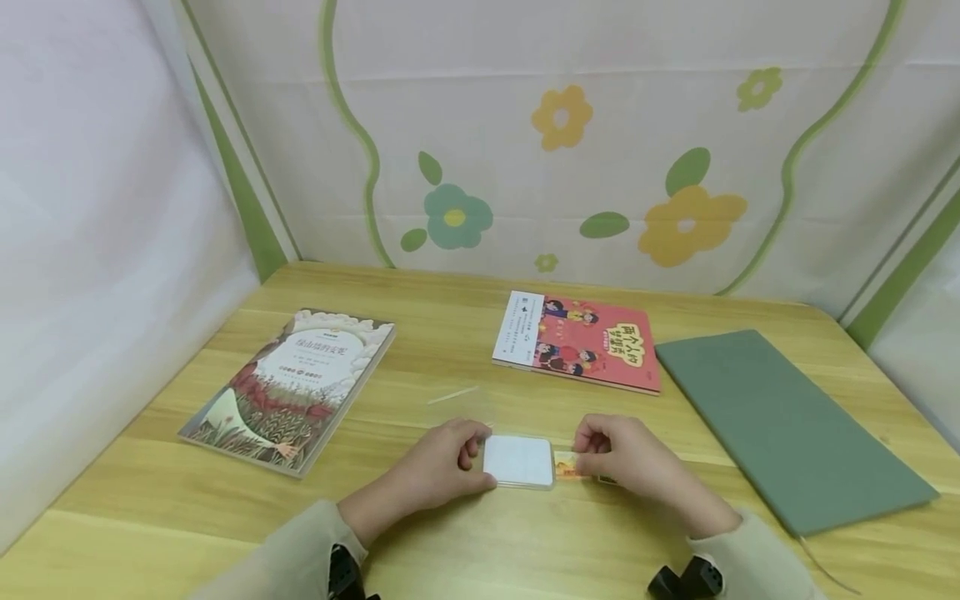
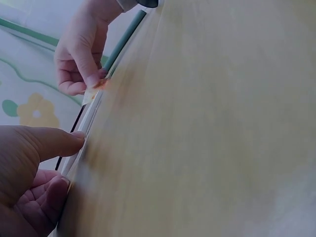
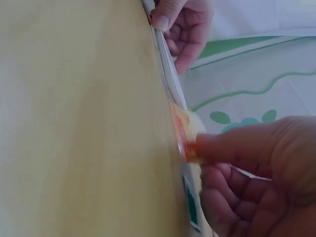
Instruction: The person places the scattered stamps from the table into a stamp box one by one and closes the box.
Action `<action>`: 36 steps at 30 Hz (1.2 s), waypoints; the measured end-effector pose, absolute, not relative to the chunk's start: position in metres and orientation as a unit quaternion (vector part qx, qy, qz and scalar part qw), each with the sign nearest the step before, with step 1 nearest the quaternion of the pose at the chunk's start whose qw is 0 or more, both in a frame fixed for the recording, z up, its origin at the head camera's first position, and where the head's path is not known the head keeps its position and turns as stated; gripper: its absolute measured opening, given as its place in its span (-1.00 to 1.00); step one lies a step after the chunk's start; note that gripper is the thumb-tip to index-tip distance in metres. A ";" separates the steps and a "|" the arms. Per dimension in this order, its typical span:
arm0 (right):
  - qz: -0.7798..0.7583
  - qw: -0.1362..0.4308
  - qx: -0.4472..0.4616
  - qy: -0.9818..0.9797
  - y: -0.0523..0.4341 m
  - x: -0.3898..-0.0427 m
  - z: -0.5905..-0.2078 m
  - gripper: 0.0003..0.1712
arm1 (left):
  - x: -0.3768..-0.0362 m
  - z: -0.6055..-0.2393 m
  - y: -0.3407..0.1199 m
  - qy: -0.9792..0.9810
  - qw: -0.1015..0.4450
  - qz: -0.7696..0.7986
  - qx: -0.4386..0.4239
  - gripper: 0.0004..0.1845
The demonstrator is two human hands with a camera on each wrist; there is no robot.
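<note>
Our left hand (image 1: 442, 467) grips the left edge of a clear plastic card sleeve with a white face (image 1: 518, 461), thumb and fingers curled around that edge, holding it flat on the pale wooden table (image 1: 465, 375). Our right hand (image 1: 626, 462) pinches a small orange and yellow printed card (image 1: 566, 463) between thumb and forefinger. The card lies directly between our hands, its left end touching the sleeve's right edge, its long axis running left to right in line with the sleeve. The right hand is the nearer one to the card; the sleeve sits just left of it.

Beyond the left hand lies a paperback with a red field on its cover (image 1: 292, 387). Beyond the right hand lies a pink picture book (image 1: 581, 340), and further right a dark green felt mat (image 1: 787, 425). A floral cloth backdrop (image 1: 600, 142) stands behind the table.
</note>
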State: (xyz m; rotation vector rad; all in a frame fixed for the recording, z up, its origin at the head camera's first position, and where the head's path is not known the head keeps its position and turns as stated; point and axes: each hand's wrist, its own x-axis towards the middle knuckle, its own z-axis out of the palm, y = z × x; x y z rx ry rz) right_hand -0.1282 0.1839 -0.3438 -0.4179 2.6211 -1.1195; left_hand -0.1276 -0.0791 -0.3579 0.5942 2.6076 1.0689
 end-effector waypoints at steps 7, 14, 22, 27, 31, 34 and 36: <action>-0.450 0.173 -0.143 0.865 0.194 -0.132 -0.337 -0.83 | -0.127 -0.361 -0.079 0.895 0.128 0.371 0.212 -0.43; -0.503 0.202 -0.140 0.829 0.191 -0.133 -0.335 -0.75 | -0.127 -0.362 -0.079 0.894 0.126 0.375 0.213 -0.44; -0.508 0.203 -0.136 0.826 0.178 -0.136 -0.335 -0.73 | -0.127 -0.363 -0.079 0.895 0.123 0.371 0.215 -0.45; -0.508 0.207 -0.124 0.827 0.166 -0.140 -0.333 -0.73 | -0.127 -0.362 -0.079 0.895 0.121 0.372 0.215 -0.44; -0.517 0.212 -0.123 0.820 0.157 -0.143 -0.334 -0.72 | -0.128 -0.360 -0.079 0.896 0.123 0.371 0.213 -0.44; -0.527 0.218 -0.125 0.812 0.151 -0.145 -0.336 -0.72 | -0.128 -0.360 -0.078 0.896 0.123 0.370 0.212 -0.44; -0.532 0.220 -0.128 0.808 0.147 -0.146 -0.338 -0.73 | -0.128 -0.360 -0.079 0.896 0.122 0.370 0.214 -0.44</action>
